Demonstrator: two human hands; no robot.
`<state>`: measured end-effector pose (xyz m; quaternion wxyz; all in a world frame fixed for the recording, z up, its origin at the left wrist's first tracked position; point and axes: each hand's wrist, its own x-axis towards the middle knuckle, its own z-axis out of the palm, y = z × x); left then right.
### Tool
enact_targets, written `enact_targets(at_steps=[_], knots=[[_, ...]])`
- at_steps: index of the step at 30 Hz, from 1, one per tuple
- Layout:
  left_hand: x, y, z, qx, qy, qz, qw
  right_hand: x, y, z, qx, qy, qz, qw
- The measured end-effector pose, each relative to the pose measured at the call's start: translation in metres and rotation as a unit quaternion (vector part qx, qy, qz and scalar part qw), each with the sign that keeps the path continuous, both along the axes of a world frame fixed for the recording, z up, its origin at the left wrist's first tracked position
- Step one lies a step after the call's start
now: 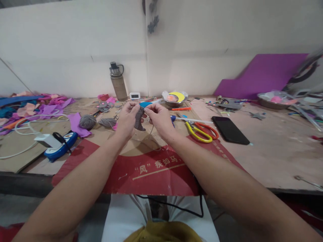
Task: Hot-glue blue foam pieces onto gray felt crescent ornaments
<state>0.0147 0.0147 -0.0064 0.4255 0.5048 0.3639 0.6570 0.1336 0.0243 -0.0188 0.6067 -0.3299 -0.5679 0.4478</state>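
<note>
Above the middle of the table, my left hand [128,117] and my right hand [159,117] come together at their fingertips. Between them is a dark grey felt piece [139,121] that hangs down, with a blue felt piece [145,104] at its top. Both hands are closed, each pinching these pieces. A thin grey strand [151,131] dangles below the right fingers. Grey yarn balls [87,121] lie left of my left hand. To the right of my right hand are yellow-handled scissors [199,132] and a pair with orange handles [207,130].
A red printed sheet [156,174] covers the table's front edge. On the left are a blue power strip [60,146] and felt scraps [32,109]. A bottle [118,82] stands at the back. A phone [230,130] lies right; a bowl [174,102] sits behind my hands.
</note>
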Motion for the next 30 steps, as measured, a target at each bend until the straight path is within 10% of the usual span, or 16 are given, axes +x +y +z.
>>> enact_targets(at_steps=[20,30], knots=[[-0.015,0.007,0.009,-0.162,-0.139,-0.063,0.975,0.004,0.005,-0.004,-0.015,-0.051,-0.073,0.996],[-0.031,0.019,0.003,-0.042,-0.103,0.065,0.992,0.001,-0.005,-0.004,0.033,-0.133,-0.015,0.99]])
